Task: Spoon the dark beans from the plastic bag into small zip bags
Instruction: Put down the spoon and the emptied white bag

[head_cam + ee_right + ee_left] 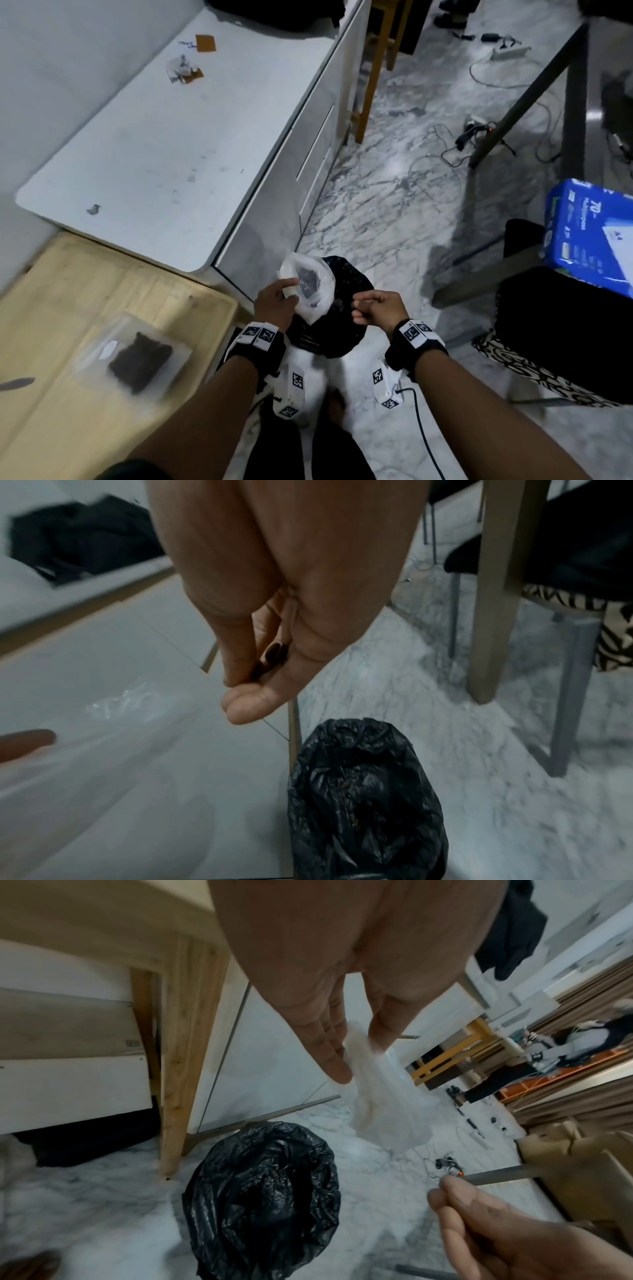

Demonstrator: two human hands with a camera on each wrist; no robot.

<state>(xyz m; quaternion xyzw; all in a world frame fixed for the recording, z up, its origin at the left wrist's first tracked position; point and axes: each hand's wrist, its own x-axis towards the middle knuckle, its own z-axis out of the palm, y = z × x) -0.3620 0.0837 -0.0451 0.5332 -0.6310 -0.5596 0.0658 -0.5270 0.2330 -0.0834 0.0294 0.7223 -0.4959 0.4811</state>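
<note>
Head view: left hand [274, 301] pinches the small zip bag [308, 291] by its mouth, directly above the black plastic bag [329, 308] on the floor. Some beans already inside.

Left wrist view: fingers [329, 1053] and thumb clamp the rim; advise spreading it wider.

Right wrist view: right hand [274, 620] curls around a few dark beans [272, 653]. Judgement: release over the opening, low.

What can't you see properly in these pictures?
- Inside the black bag: too dark in every view to tell how many beans are left.
- Right hand: curled fingers hide most of the beans it holds.
- Filled zip bag on the wooden board: blurred in the head view.
</note>
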